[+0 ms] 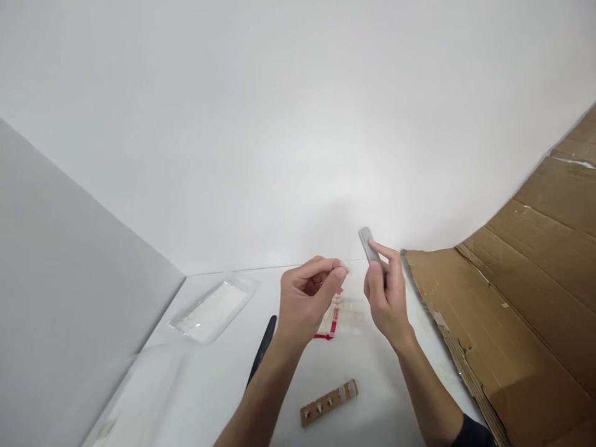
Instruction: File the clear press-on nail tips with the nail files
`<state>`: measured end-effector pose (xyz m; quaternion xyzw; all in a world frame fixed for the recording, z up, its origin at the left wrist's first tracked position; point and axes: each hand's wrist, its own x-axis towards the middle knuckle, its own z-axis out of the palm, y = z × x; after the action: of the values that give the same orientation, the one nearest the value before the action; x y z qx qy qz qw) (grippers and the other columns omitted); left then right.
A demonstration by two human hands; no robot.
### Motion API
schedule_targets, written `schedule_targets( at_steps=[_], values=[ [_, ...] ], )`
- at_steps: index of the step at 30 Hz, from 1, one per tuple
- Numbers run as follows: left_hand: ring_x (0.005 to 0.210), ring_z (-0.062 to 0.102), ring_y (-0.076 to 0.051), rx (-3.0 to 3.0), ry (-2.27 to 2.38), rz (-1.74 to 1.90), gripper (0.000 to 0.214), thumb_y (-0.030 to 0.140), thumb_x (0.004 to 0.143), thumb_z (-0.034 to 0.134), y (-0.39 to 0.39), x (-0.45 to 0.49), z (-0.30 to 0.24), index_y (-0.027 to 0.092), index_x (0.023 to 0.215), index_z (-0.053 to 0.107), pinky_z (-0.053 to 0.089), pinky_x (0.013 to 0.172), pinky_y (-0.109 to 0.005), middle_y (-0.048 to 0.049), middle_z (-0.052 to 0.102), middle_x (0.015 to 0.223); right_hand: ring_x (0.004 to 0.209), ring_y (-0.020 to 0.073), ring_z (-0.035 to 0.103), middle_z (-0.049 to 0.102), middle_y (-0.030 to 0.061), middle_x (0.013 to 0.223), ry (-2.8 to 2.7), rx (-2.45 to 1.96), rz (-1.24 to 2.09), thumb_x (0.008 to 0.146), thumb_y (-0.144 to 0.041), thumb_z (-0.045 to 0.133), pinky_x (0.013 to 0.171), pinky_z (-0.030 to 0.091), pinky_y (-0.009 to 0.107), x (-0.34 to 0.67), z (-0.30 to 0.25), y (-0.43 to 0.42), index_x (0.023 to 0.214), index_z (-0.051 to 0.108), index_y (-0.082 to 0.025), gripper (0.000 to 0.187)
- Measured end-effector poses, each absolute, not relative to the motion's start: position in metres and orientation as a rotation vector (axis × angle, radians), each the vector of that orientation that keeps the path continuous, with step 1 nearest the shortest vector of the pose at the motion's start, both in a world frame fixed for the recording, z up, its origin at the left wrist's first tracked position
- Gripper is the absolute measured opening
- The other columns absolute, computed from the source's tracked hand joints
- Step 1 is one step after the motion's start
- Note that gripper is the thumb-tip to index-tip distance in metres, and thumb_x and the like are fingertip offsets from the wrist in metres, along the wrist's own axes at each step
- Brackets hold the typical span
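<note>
My left hand (305,304) is raised over the table with thumb and forefinger pinched on a small clear, film-like piece (346,267). The piece is blurred, so I cannot tell its exact kind. A slim grey bar with rounded ends (367,242) is gripped in my right hand (388,298), its top pointing up and left. My right forefinger lies along the bar, and its lower end is hidden in the fingers. Below and behind my hands, red tape marks (334,323) edge a patch on the white table (372,403).
Nearer me lies a brown strip (328,402) bearing several small metal pieces. A clear packet with white contents (212,310) rests at the left. A black-handled object (264,344) is partly behind my left forearm. Cardboard (512,298) lines the right; a white wall (279,136) rises behind.
</note>
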<state>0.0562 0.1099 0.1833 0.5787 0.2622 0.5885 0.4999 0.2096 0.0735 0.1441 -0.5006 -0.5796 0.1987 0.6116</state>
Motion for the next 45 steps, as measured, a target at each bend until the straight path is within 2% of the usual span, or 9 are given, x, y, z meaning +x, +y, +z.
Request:
schedule_targets(
  at_steps=[5,14,21,24,30,34,40,45],
  values=[
    [0.052,0.037,-0.006,1.427,0.649,1.349,0.017,0.028,0.088,0.08,0.113,0.059,0.184,0.017,0.076,0.079,0.029,0.046,-0.023,0.0015,0.056,0.064,0.05,0.0105,0.035,0.045,-0.0085,0.065,-1.463,-1.047,0.532,0.113,-0.031,0.046,0.049,0.035,0.025,0.207,0.147,0.064,0.145,0.056,-0.03,0.033],
    [0.056,0.042,-0.008,1.485,0.689,1.394,0.016,0.025,0.089,0.077,0.113,0.058,0.184,0.017,0.075,0.077,0.032,0.048,-0.023,0.0009,0.057,0.064,0.05,0.0116,0.036,0.043,-0.0079,0.062,-1.446,-1.084,0.514,0.113,-0.034,0.045,0.047,0.034,0.025,0.209,0.154,0.064,0.142,0.06,-0.028,0.034],
    [0.049,0.031,-0.005,1.385,0.645,1.276,0.021,0.033,0.089,0.08,0.115,0.057,0.182,0.016,0.076,0.078,0.024,0.043,-0.023,0.0033,0.051,0.062,0.05,0.0116,0.037,0.047,-0.0072,0.063,-1.438,-1.112,0.454,0.112,-0.033,0.046,0.048,0.037,0.025,0.208,0.153,0.065,0.142,0.062,-0.027,0.034],
    [0.047,0.027,-0.004,1.315,0.633,1.218,0.026,0.038,0.089,0.081,0.116,0.058,0.181,0.017,0.075,0.077,0.02,0.041,-0.023,0.0043,0.048,0.06,0.048,0.0105,0.035,0.05,-0.0068,0.065,-1.452,-1.074,0.429,0.112,-0.029,0.045,0.046,0.035,0.024,0.206,0.155,0.063,0.145,0.059,-0.027,0.036],
    [0.051,0.034,-0.006,1.443,0.695,1.388,0.014,0.03,0.088,0.081,0.115,0.058,0.182,0.018,0.079,0.081,0.026,0.044,-0.023,0.0023,0.055,0.062,0.051,0.0101,0.044,0.062,-0.0024,0.075,-1.594,-1.033,0.355,0.11,-0.021,0.045,0.053,0.048,0.026,0.204,0.162,0.061,0.141,0.061,-0.025,0.036],
    [0.051,0.036,-0.007,1.463,0.701,1.376,0.017,0.032,0.088,0.081,0.111,0.056,0.188,0.018,0.078,0.081,0.028,0.044,-0.024,0.0014,0.057,0.062,0.051,0.0082,0.044,0.069,-0.0003,0.087,-1.631,-1.006,0.369,0.109,-0.017,0.046,0.051,0.046,0.024,0.205,0.163,0.06,0.144,0.059,-0.027,0.039],
    [0.05,0.034,-0.006,1.45,0.646,1.34,0.017,0.032,0.089,0.081,0.107,0.057,0.188,0.019,0.079,0.082,0.028,0.045,-0.024,0.002,0.056,0.062,0.05,0.0082,0.043,0.069,-0.0012,0.086,-1.629,-0.948,0.309,0.109,-0.014,0.046,0.05,0.045,0.024,0.207,0.163,0.058,0.146,0.06,-0.029,0.042],
    [0.051,0.035,-0.006,1.442,0.651,1.311,0.019,0.033,0.09,0.081,0.108,0.057,0.185,0.018,0.078,0.081,0.028,0.045,-0.024,0.0021,0.054,0.062,0.053,0.01,0.048,0.065,-0.0022,0.08,-1.649,-0.946,0.305,0.109,-0.015,0.048,0.053,0.048,0.024,0.209,0.164,0.057,0.147,0.06,-0.03,0.043]
  ],
)
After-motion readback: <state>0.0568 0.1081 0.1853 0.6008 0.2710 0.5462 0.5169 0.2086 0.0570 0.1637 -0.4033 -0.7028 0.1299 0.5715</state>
